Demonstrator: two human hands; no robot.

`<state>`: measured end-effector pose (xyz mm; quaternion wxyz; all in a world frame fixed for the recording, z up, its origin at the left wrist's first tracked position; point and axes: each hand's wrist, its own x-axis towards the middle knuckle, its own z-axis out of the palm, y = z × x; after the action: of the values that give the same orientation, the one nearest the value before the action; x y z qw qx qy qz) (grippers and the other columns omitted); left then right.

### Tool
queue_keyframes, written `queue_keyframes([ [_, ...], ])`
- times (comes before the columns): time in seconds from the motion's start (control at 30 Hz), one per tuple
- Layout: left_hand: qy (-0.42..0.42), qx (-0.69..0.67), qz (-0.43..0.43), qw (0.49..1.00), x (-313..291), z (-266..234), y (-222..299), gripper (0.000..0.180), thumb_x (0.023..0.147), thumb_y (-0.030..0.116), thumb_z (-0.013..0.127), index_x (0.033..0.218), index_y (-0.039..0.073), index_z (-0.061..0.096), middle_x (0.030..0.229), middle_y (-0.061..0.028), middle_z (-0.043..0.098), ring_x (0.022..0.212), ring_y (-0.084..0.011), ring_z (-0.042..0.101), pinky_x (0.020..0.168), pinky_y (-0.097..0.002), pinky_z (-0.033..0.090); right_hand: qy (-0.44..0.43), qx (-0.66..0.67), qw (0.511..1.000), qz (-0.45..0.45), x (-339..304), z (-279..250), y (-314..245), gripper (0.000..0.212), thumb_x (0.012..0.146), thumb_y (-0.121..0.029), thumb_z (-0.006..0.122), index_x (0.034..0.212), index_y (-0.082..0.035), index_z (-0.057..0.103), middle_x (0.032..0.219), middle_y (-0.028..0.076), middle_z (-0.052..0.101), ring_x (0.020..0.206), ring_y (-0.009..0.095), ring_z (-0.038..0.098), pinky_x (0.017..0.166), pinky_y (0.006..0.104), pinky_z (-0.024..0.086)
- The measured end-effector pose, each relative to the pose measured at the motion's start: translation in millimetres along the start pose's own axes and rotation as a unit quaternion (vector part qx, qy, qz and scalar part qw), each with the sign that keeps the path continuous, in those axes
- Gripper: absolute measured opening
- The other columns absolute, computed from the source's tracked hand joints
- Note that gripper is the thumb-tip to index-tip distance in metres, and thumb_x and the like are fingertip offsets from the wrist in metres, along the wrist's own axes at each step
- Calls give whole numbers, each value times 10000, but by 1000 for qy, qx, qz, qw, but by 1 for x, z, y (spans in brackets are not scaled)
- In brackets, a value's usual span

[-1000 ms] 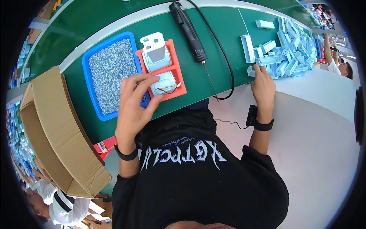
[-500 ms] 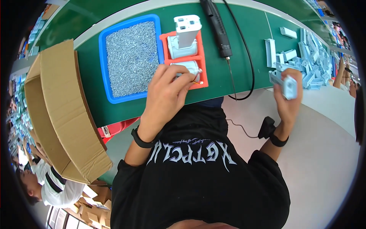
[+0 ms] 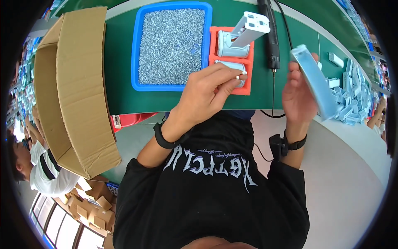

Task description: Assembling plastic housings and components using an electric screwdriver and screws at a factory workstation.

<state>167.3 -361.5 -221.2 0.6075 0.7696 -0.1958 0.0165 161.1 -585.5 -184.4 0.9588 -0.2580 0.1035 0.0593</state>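
Observation:
My left hand (image 3: 207,93) is closed in a pinch over the front pocket of an orange holder (image 3: 247,88). Small white wire connectors (image 3: 241,76) show at its fingertips. Beneath those fingers lies a pale, rounded plastic part (image 3: 233,65), partly covered by the hand. In the holder's back pocket sits a similar pale part (image 3: 232,50), with an upright, tilted pale column (image 3: 251,30) on it. My right hand (image 3: 299,97) holds a long, light-blue plastic cover (image 3: 315,83), blurred by motion and tilted, right of the holder and above the table's front edge.
A blue tray (image 3: 134,54) full of small metal screws stands left of the holder. Behind and right lies a black electric screwdriver (image 3: 272,45) with its cable. Several light-blue plastic parts (image 3: 352,101) are heaped far right. An open cardboard box (image 3: 83,83) stands left.
My right hand has brought the light-blue cover from the heap leftward toward the holder. My left hand stays at the front pocket, now pinching the connectors. The whole view has shifted.

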Motion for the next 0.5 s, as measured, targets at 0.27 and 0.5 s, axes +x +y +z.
queue_keyframes([
  [0.27,12,33,46,998,2,0,-6,188,772,30,691,953,79,706,720,-58,613,602,-194,612,505,-280,478,-210,-537,803,-150,7,-9,11,536,828,-184,712,1264,0,463,1107,148,563,985,231,589,818,304,489],
  [0.5,-2,51,86,995,1,-2,-11,312,696,-53,697,988,54,715,780,-65,638,611,-160,618,532,-260,494,-200,-560,783,-185,0,12,28,445,781,-168,758,1142,-3,556,1098,144,579,987,234,585,835,321,475],
])
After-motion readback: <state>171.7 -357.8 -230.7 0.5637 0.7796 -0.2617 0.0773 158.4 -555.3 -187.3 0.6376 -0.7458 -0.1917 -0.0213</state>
